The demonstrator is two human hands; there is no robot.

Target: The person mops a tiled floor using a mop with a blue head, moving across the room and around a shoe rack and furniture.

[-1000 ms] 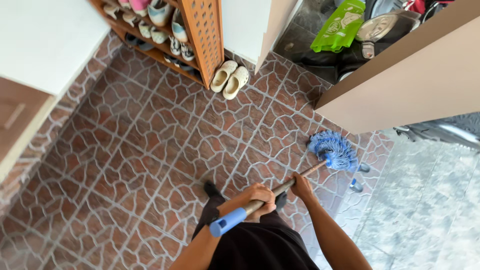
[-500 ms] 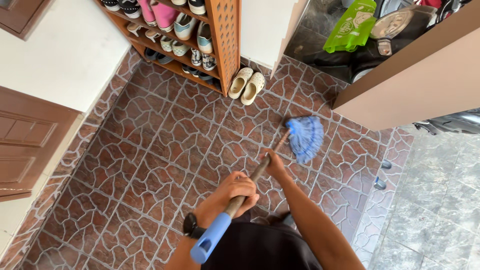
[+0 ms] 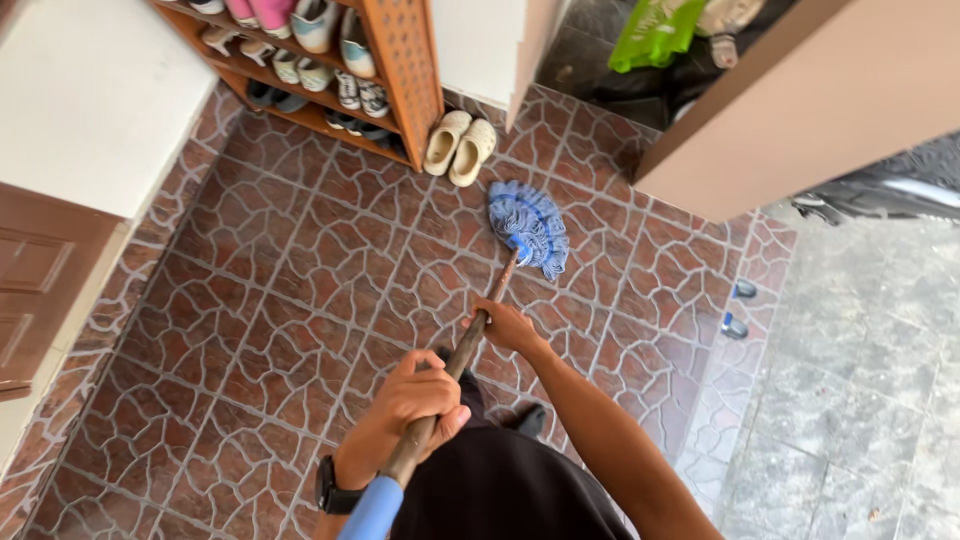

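- On the reddish stone-pattern tiled floor, below the wooden shoe rack: the blue string mop head lies spread flat, just short of a pair of cream clogs standing at the rack's foot.
- Left hand: fingers wrapped closed around the upper part of the wooden mop handle, just above its blue end grip; a dark wristwatch sits on that wrist.
- Right hand: fingers curled shut around the handle lower down, nearer the mop head — this hand steers, the upper one drives.
- Technique, as a judgement: keep the two hands well apart on the handle for leverage, and hold the shaft at a low slant so the strings stay flat on the tiles.
- Caution: the head lies near the clogs and the wall corner — a short, controlled stroke would avoid nudging the footwear.
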